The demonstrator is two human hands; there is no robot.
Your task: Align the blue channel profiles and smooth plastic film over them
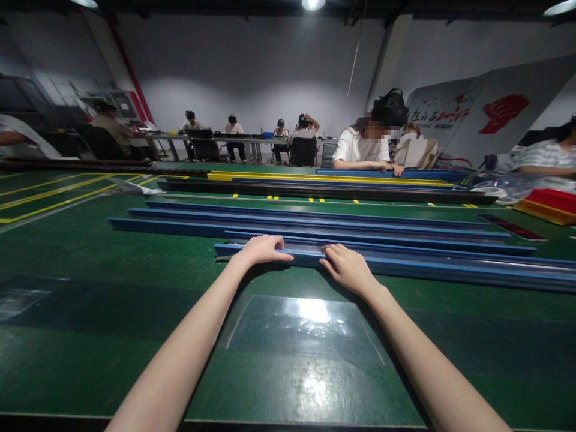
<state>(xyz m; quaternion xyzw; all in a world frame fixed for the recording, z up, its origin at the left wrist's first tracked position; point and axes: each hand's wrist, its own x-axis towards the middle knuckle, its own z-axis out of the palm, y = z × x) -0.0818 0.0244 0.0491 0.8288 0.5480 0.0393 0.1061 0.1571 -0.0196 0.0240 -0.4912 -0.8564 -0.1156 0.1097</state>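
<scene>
A long blue channel strip [432, 271] with raised edges lies across the green table [135, 288], its left end close to my left hand. My left hand [261, 249] grips its near wall close to that end, the thumb along the front and the fingers over the edge. A short way to the right, my right hand [348, 266] is closed on the same near wall with bent fingertips. Just beyond lie more blue channel strips [180, 225], parallel to the held one. Beneath my forearms a clear plastic sheet [297, 327] reflects the lamps.
Farther back are yellow strips [324, 177] and a black strip [315, 191]. A dark flat object [510, 227] and a red and yellow tray [546, 205] lie to the right. A co-worker [366, 141] leans over the table's far side; others sit behind.
</scene>
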